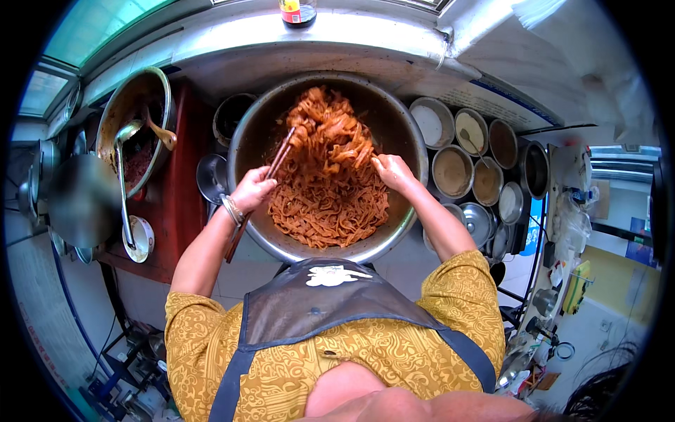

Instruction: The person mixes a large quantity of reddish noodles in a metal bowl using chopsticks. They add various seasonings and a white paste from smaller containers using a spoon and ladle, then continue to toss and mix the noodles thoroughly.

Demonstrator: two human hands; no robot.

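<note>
A large steel basin (416, 132) sits before me, holding flat noodle-like strips (327, 221) coated in reddish-brown sauce. Over its far half, a tangled clump of these strips (332, 126) is raised above the rest, blurred in places. My left hand (256, 187), a bangle at its wrist, grips a pair of dark wooden chopsticks (279, 153) at the clump's left side. Their upper tips meet the clump, and their other ends stick out below my wrist. My right hand (393, 171) has its fingers closed on strips at the clump's right edge; the fingertips are partly hidden.
Left, a red table (182, 211) bears a deep pot (167, 105) with a metal ladle (124, 174), and a small bowl (145, 237). A dark saucepan (211, 176) adjoins the basin. Right stand several seasoning tins (452, 171) and metal lids (477, 221). A bottle (298, 16) stands on the ledge.
</note>
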